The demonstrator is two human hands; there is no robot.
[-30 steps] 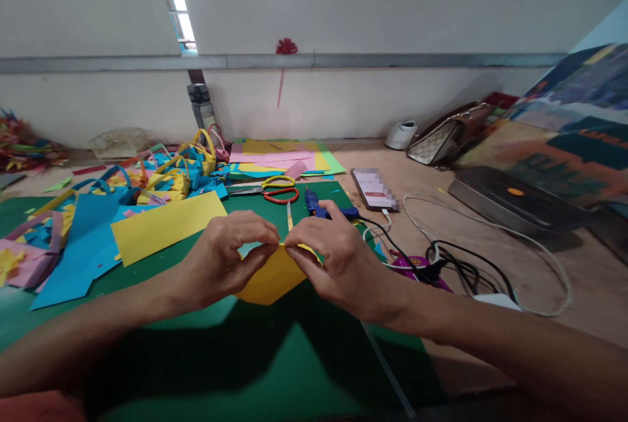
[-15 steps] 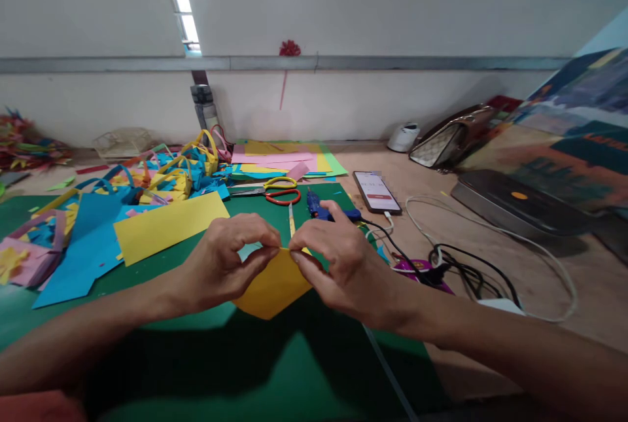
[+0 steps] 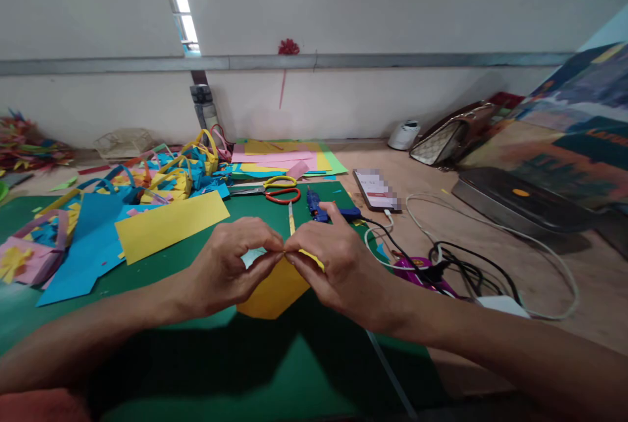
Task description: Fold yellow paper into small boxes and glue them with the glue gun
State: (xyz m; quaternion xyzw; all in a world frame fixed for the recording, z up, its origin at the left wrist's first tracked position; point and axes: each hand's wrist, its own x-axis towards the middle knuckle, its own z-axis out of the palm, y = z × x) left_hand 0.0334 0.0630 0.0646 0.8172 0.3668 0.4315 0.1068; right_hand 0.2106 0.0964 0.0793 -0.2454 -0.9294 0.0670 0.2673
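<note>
My left hand point(image 3: 230, 265) and my right hand point(image 3: 330, 263) meet above the green mat point(image 3: 275, 369), fingertips pinching the top edge of a folded orange-yellow paper piece point(image 3: 272, 288). The paper hangs below the fingers, its lower point toward me. A small light blue scrap point(image 3: 251, 256) shows just behind my left fingers. A blue glue gun point(image 3: 321, 209) lies right behind my right hand, with a glue stick point(image 3: 291, 216) beside it.
Yellow sheet point(image 3: 169, 224) and blue paper point(image 3: 81, 248) lie left, with paper baskets point(image 3: 189, 163) behind. Scissors point(image 3: 279, 190) sit at the mat's far edge. A phone point(image 3: 377, 190), tangled cables point(image 3: 451, 268), a bag point(image 3: 449, 137) and a dark tray point(image 3: 520, 203) fill the right.
My fingertips have drawn closer together on the paper's top edge. The paper shifted slightly lower and then back up; nothing else moved.
</note>
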